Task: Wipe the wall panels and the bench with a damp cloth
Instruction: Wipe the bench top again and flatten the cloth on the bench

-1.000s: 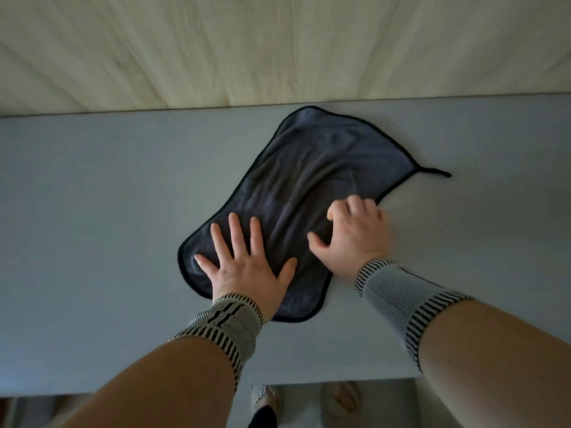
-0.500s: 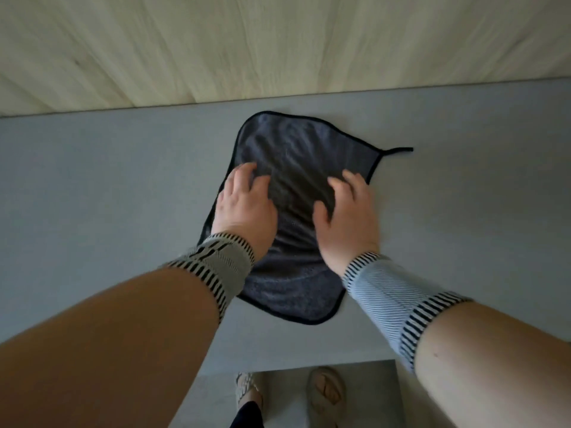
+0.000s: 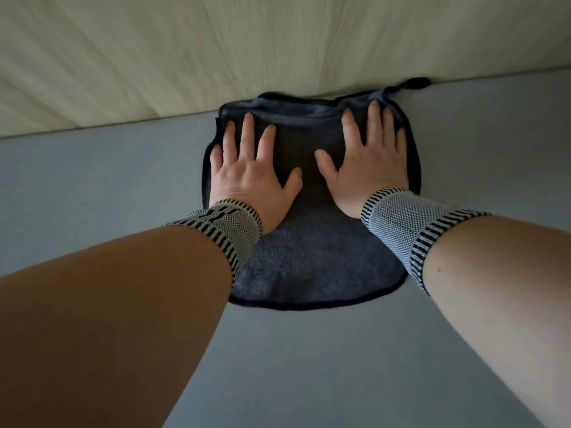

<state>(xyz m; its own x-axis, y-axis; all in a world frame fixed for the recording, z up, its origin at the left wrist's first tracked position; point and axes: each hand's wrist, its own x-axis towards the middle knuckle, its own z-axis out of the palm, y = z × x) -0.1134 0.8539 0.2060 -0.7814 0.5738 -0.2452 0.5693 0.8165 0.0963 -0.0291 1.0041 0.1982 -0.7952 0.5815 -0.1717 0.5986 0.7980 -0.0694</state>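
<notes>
A dark grey cloth [image 3: 312,261] with a black hem lies flat on the grey bench [image 3: 117,180]. Its far edge is bunched up against the pale wooden wall panel [image 3: 216,50], and its hanging loop [image 3: 415,82] touches the panel. My left hand [image 3: 250,177] presses flat on the cloth's left half, fingers spread and straight. My right hand [image 3: 367,162] presses flat on the right half, fingertips near the far edge. Both wrists wear striped knitted bands.
The bench runs left and right beyond the cloth as a bare grey surface [image 3: 494,143]. The wall panel rises directly from the bench's back edge across the whole width of the view.
Both hands have pushed the cloth away from me across the bench until its far edge met the wall panel. The fingers, curled a moment ago, now lie flat and spread.
</notes>
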